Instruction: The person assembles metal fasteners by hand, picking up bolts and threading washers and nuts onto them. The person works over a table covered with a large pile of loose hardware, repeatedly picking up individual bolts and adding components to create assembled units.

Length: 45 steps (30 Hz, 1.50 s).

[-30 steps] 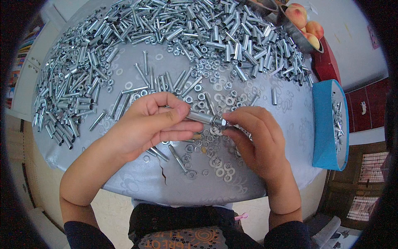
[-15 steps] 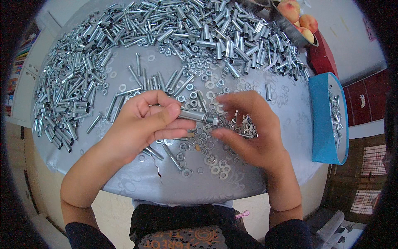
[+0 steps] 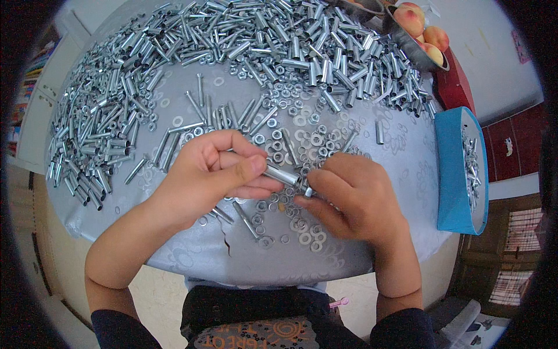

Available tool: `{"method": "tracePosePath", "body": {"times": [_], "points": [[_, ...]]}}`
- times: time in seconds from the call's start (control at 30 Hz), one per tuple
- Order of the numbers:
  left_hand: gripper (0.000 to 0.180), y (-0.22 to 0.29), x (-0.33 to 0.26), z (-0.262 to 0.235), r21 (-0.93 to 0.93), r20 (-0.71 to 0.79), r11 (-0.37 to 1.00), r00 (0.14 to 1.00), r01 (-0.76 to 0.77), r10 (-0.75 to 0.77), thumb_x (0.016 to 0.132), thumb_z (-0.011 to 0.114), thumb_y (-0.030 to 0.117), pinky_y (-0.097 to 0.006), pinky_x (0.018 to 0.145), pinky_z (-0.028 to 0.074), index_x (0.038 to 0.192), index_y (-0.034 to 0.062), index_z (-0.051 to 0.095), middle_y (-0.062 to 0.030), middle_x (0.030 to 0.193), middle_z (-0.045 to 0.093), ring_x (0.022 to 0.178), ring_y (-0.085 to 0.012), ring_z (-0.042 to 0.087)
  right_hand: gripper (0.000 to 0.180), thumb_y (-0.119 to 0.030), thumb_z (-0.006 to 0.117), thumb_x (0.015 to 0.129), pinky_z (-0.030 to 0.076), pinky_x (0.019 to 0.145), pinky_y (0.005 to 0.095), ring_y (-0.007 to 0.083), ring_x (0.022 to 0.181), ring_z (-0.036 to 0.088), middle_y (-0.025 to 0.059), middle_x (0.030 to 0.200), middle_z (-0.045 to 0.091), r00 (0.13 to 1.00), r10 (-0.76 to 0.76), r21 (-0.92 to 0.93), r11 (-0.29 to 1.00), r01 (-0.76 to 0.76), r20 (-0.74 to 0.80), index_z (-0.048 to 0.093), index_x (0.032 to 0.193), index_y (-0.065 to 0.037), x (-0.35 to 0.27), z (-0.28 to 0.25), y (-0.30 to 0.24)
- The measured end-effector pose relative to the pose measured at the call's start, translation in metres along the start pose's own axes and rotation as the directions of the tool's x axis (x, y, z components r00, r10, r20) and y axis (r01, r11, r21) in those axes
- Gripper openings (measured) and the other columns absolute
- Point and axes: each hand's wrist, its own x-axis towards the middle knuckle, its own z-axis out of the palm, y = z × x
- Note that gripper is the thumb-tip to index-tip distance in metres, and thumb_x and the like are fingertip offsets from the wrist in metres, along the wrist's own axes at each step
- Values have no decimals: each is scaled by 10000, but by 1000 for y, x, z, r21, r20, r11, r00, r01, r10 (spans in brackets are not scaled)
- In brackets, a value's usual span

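Silver-clothed table (image 3: 192,256) strewn with tubes and washers: left hand (image 3: 212,171) pinches a sleeve (image 3: 281,174) over the middle, right hand (image 3: 349,198) nips a small nut (image 3: 308,192) that could slip into the litter.

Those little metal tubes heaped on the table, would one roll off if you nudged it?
Probably it would roll: each tube is a smooth round cylinder lying on its side. The shiny surface hints at some slipperiness, which may be why the left hand pinches one between thumb and fingers. It looks stiff, likely heavy for its size. The washers nearby lie flat and should stay put.
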Motion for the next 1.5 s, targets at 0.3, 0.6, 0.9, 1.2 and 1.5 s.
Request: {"method": "tracePosePath", "body": {"times": [0.3, 0.6, 0.9, 1.2, 1.5], "points": [[186, -1, -4, 5, 42, -31, 996, 996, -84, 85, 906, 586, 105, -323, 758, 578, 977, -59, 532, -178, 870, 664, 846, -244, 680, 256, -218, 697, 752, 417, 459, 388, 275, 513, 525, 76, 596, 466, 999, 10, 32, 999, -9, -30, 487, 727, -74, 0, 3, -9], [141, -6, -11, 15, 381, 3, 887, 960, -260, 280, 956, 494, 122, -252, 681, 470, 956, -11, 539, -74, 863, 608, 763, -138, 592, 216, -229, 607, 865, 438, 562, 435, 370, 637, 564, 156, 688, 547, 960, 269, 365, 888, -279, 81, 534, 850, -26, -3, 1, -15], [272, -10, -13, 13, 738, 187, 554, 906, -385, 380, 954, 487, 223, -349, 536, 399, 806, 2, 543, -123, 620, 495, 547, -281, 482, 217, -229, 609, 865, 440, 658, 439, 372, 757, 562, 170, 800, 559, 950, 301, 408, 859, -308, 83, 545, 914, -27, -1, -1, -26], [370, -7, -17, 16, 608, 151, 754, 968, -249, 198, 992, 430, 280, -294, 530, 390, 803, -13, 552, -49, 598, 479, 561, -105, 417, 261, -193, 693, 757, 463, 687, 412, 313, 790, 590, 107, 841, 604, 998, 32, 168, 986, -24, -46, 575, 943, -55, -3, -3, -11], [544, -3, -18, 13, 367, 57, 916, 979, 163, -197, 978, 387, 463, -238, 478, 322, 739, 5, 556, 16, 593, 441, 530, -61, 377, 257, -129, 649, 731, 492, 756, 376, 277, 918, 620, 117, 1011, 641, 969, -227, 164, 957, 241, -97, 604, 972, -50, -6, -12, 0]]}}
